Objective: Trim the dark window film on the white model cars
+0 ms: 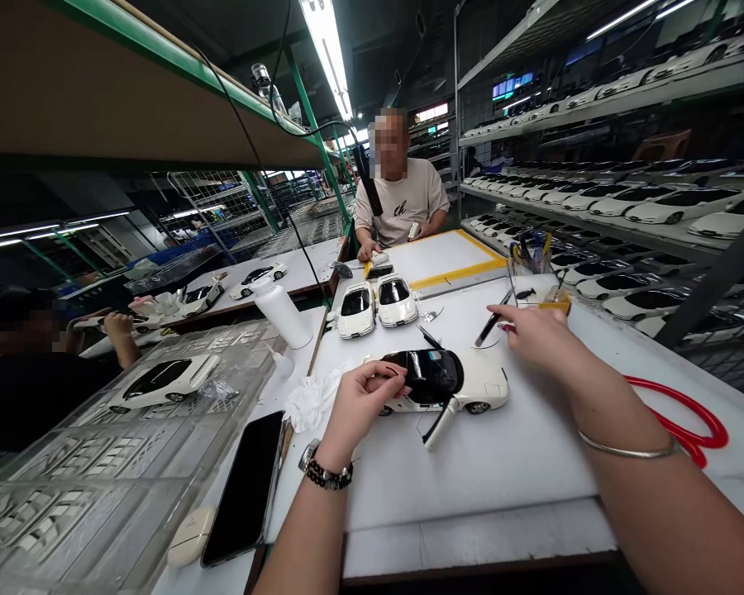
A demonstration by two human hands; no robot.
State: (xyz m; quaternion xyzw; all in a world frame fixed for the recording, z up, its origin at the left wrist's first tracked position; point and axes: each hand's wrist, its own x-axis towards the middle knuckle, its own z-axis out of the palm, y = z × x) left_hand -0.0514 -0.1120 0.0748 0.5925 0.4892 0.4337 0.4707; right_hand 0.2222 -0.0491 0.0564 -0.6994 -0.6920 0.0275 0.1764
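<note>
Head view: L hand (363,401) covers the rear of the model car (465,382), fingertips pinched on it; exact contact pt unclear. Car sits mid-table (533,463), door hanging open. R hand (536,335) back-on, palm hidden, arm extended beyond car, fingers closed on thin dark tool (491,324).

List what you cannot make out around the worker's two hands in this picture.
- Head view: whether the left hand grips the model car or only rests on it; the hand itself hides the contact.
- Head view: the tip of the black tool in the right hand; too small.
- Head view: where the red hose leads; the right forearm covers it.
</note>
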